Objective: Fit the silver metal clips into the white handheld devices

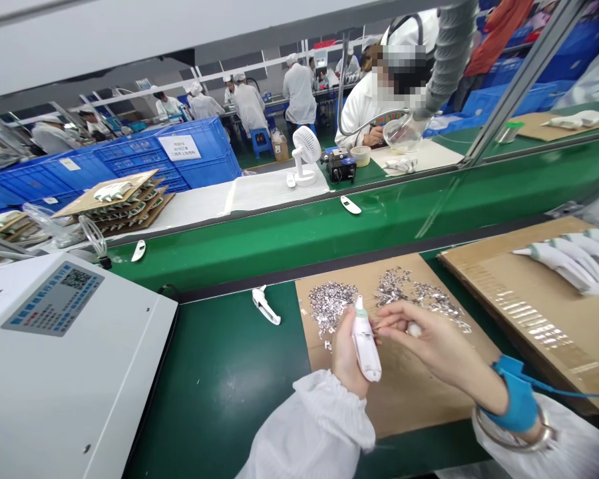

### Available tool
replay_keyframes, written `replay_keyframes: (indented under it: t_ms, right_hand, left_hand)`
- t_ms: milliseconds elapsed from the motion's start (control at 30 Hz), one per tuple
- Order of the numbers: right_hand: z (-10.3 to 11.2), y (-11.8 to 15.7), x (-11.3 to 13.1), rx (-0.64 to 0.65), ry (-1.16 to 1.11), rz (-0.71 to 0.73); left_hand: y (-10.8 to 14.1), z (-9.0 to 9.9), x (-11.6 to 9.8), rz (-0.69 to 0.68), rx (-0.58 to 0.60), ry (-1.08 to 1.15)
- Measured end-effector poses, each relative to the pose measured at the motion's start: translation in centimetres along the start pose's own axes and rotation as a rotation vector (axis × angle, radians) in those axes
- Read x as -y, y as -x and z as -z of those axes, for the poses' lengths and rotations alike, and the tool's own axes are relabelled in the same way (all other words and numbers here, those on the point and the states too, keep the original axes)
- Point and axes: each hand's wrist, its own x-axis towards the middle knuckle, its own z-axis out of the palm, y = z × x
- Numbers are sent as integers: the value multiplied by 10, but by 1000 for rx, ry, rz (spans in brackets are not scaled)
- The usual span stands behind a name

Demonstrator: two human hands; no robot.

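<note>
The left hand (347, 352) curls around a white plastic device (367, 342), its fingers wrapped behind the body and the narrow green-tipped end tilted up and away, above a cardboard sheet (404, 399). The right hand (429, 339) is just beside it, its fingers (404, 318) nearly closed, with thumb and forefinger pinching a thin brown sliver (380, 326), too small to identify, whose tip is right at the device. A small white piece (414, 329) shows by the right palm. Two heaps of silver scraps (332, 307) lie on the sheet just past the hands. A blue wrist strap (514, 399) circles the right wrist. To the right, more white devices (562, 263) lie on a second cardboard sheet (499, 293). A white part (265, 305) lies on the green bench (219, 372), between the first sheet and a white machine (70, 346).
</note>
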Motion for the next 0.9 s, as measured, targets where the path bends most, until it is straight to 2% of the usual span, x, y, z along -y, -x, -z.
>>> replay_keyframes:
  t_ms: [100,300,433,600,700,767,833,900]
  right_hand:
    - [-7,1,-2,0,95,44]
    - [-7,2,-2,45,242,233]
    - [-7,3,-2,48,362,315]
    - [-13,3,-3,51,463,343]
    - [-10,3,-1,45,407,290]
    - [-2,3,5,-37,287,215]
    - [10,4,15,-238,78,131]
    - [20,5,28,-449,-264,124]
  left_hand:
    - [2,-2,7,-45,7,46]
    - [5,-4,10,-126,-39,15]
    - [4,-3,12,-131,-33,28]
    - [2,-2,15,-48,-6,69]
    - [2,-3,13,56,21,100]
    - [2,-3,11,130,20,89]
    - [2,-3,9,181,6,65]
    - [1,-2,11,207,16,38]
